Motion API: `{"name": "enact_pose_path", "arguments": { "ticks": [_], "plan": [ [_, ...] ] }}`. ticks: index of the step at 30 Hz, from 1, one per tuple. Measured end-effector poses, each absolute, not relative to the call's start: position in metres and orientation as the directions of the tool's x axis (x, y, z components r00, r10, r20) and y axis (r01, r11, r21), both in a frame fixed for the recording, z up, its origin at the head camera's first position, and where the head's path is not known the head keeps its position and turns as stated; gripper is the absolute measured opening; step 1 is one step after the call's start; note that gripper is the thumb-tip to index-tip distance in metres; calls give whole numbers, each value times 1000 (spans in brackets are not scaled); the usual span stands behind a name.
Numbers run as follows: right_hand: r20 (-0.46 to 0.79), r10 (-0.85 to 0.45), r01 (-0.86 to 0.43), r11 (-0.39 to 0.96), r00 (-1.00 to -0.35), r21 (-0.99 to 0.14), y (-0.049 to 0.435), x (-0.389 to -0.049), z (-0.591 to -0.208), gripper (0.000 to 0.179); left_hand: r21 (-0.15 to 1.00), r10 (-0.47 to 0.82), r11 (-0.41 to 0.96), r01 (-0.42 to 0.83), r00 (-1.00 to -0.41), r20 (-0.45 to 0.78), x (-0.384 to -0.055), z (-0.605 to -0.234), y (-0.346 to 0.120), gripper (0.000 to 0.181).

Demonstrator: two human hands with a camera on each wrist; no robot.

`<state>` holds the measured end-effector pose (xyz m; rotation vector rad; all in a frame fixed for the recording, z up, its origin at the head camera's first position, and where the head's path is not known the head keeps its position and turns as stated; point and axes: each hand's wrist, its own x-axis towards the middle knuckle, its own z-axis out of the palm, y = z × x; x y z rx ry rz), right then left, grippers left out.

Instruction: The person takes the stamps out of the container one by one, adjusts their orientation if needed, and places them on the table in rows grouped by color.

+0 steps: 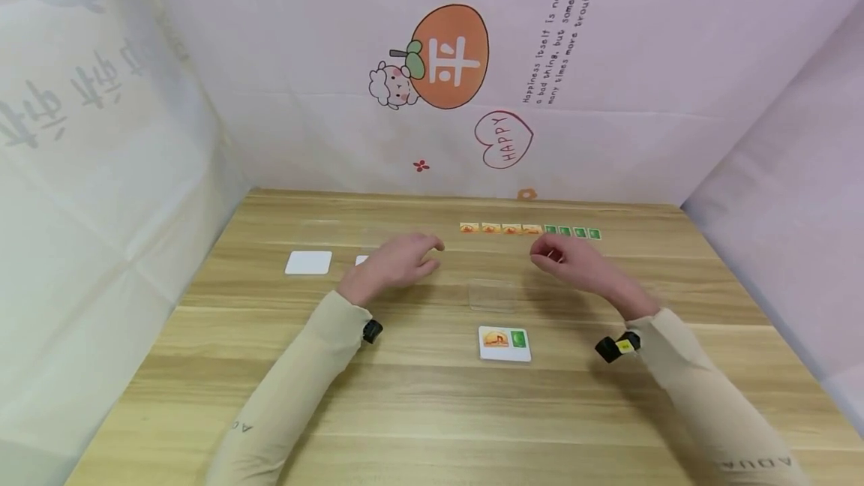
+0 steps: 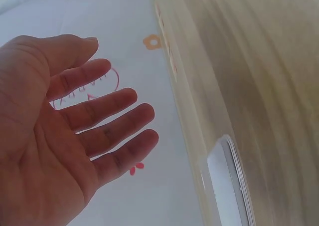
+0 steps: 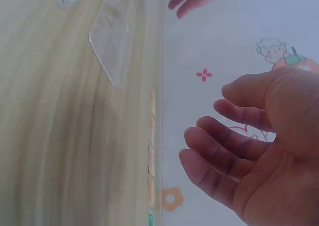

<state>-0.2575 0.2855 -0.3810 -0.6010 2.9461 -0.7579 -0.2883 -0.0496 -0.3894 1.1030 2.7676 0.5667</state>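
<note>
My left hand (image 1: pixel 398 262) hovers over the table, fingers relaxed and slightly bent, holding nothing. Partly behind it is a white card (image 1: pixel 361 260), which looks like a small stack in the left wrist view. My right hand (image 1: pixel 574 261) is in the air with loosely curled fingers (image 3: pixel 199 166) and nothing in them. Just beyond it runs a row of small orange picture pieces (image 1: pixel 490 228) and green ones (image 1: pixel 565 232). Between the hands lies a clear plastic piece (image 1: pixel 493 296). Nearer me is a white card bearing an orange and a green picture (image 1: pixel 505 352).
Another white card (image 1: pixel 308 262) lies at the left, with a faint clear sheet (image 1: pixel 320 229) behind it. The wooden table (image 1: pixel 432 426) ends at a printed white cloth (image 1: pixel 324 111) at the back; similar cloth hangs on both sides.
</note>
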Motion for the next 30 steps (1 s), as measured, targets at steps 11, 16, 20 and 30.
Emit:
{"name": "enact_pose_path", "arguments": {
  "ticks": [11,16,20,30],
  "plan": [
    [76,-445,-423,764,-892,-488,270,-244,-390,18,234,719,677,698,-695,-10,-271,-393,-37,40],
    [113,-487,-481,748,-866,-456,264,-235,-392,16,196,756,638,744,-654,22,-262,-395,-32,38],
    [143,-521,-522,717,-842,-462,259,-228,-396,13,194,755,643,741,-656,2,-256,-397,-27,38],
    [105,-537,-518,715,-837,-470,250,-219,-399,10,163,762,644,748,-645,-50,-242,-398,-21,41]
  ]
}}
